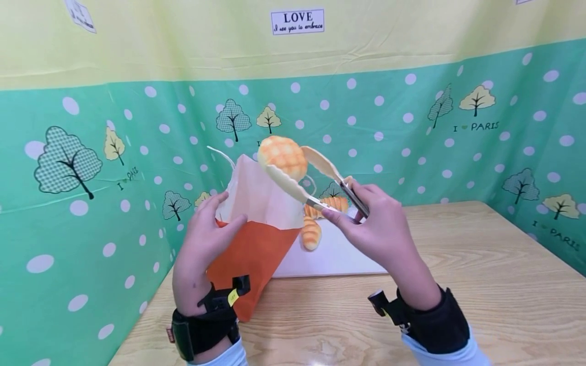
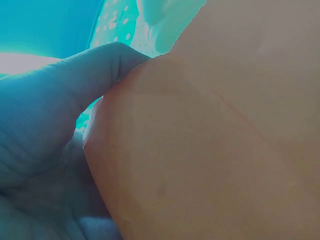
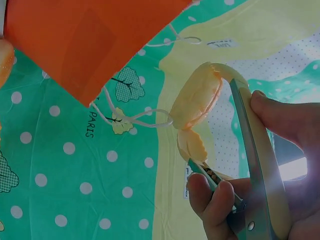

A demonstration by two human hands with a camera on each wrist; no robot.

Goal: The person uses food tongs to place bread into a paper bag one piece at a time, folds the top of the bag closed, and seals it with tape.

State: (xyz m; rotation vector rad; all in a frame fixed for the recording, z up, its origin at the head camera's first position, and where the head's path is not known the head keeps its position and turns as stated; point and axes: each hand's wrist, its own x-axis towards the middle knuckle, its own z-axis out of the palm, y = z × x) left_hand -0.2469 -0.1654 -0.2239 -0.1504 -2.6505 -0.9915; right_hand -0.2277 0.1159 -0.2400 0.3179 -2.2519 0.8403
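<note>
An orange paper bag (image 1: 256, 249) with a pale inside and white string handles leans at the left, its mouth facing up. My left hand (image 1: 203, 234) grips the bag's left upper edge, the thumb on the near side; the left wrist view shows the thumb (image 2: 107, 62) at the rim. My right hand (image 1: 382, 223) holds tongs (image 1: 289, 185) with cream scalloped tips and metal arms. Between those tips sits a round bun (image 1: 284, 156) with a criss-cross top, raised just above the bag's mouth. In the right wrist view the bun (image 3: 200, 95) appears from its side.
Behind the bag, a white board (image 1: 339, 254) lies on the wooden table (image 1: 439, 244). It bears a small striped bread roll (image 1: 311, 235) and a croissant-like bread (image 1: 338, 204). A green and yellow patterned cloth (image 1: 366, 107) hangs around the table's back and sides.
</note>
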